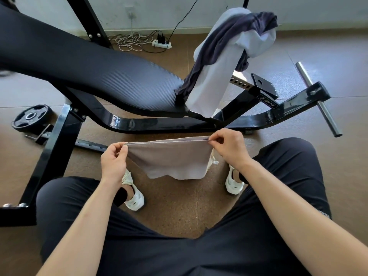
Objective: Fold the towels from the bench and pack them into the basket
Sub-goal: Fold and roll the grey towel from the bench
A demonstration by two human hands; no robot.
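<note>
left hand (pixel 113 162) and right hand (pixel 229 148) pinch top corners of grey towel (pixel 171 158), hanging above floor (pixel 175 206) | bench (pixel 89 66) behind, white towel (pixel 211 80) and dark towel (pixel 223 42) draped over its end | weight plate (pixel 30 117) left

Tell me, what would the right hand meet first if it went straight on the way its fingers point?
The right hand pinches the grey towel and points along its taut top edge. Straight on, it would probably meet the left hand first, at the other corner; depth is unclear.
</note>
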